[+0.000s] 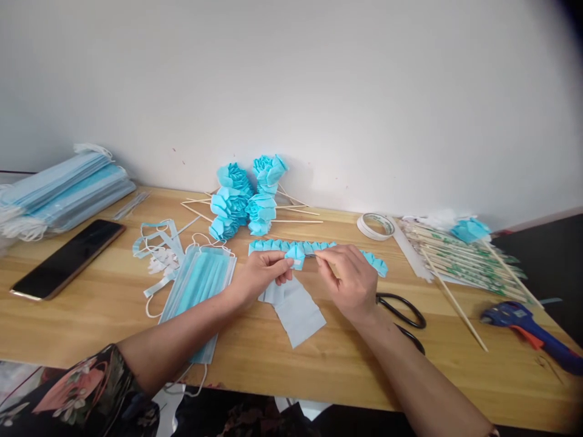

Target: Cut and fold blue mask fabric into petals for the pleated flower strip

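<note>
My left hand [266, 270] pinches a small folded blue fabric petal [296, 256] with a whitish strip on its front, above the table's middle. Just to the right, my right hand [348, 276] is closed in a pinch near the petal; what lies between its fingertips is too small to make out. Behind both hands runs a row of similar folded blue petals [268, 245], partly hidden by my right hand. Below them lie pale fabric pieces [300, 315]. Black-handled scissors [403, 306] rest beside my right wrist, their blades hidden.
Blue fabric flowers [232, 203] on sticks lean at the back. Face masks [200, 279] lie under my left forearm, more masks [77, 188] at far left near a phone [68, 258]. On the right are a tape roll [376, 226], wrapped chopsticks [455, 252] and a glue gun [531, 328].
</note>
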{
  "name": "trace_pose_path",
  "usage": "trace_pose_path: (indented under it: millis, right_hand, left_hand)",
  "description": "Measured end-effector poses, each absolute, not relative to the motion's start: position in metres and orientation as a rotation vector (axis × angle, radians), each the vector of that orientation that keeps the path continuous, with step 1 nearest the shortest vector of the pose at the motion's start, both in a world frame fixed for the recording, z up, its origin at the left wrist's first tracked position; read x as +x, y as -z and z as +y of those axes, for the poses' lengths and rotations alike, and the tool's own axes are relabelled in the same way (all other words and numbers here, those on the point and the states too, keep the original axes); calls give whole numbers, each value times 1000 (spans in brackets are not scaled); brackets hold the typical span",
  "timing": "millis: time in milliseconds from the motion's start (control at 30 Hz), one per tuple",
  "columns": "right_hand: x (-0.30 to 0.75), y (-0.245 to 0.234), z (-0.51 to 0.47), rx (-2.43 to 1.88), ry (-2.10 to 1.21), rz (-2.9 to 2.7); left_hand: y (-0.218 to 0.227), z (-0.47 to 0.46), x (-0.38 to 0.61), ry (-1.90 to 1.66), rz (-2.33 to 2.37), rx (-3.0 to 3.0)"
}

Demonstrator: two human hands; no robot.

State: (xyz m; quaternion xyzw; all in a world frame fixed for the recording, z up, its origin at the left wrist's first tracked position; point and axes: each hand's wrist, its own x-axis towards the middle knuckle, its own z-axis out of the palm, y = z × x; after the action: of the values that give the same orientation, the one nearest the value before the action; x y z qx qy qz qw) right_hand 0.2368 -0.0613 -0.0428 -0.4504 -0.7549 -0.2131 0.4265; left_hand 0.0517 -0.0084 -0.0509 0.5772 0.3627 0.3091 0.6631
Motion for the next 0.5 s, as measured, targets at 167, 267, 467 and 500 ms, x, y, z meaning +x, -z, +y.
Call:
trace_pose_path:
  millis: [167, 267, 467, 500]
  right_hand:
    - [236, 42, -62, -1131, 481, -1941]
    - [236, 44, -62, -1118, 479, -1964]
    - [237, 46, -62, -1145, 496, -1987]
    - [238, 46, -63, -1149, 502, -1989]
  left_hand:
    - [51, -10, 52, -665, 809, 1304]
    - [52, -10, 51, -657, 784, 1315]
    - [51, -11, 50, -649, 770, 1324]
    - [51, -11, 50, -648, 770, 1325]
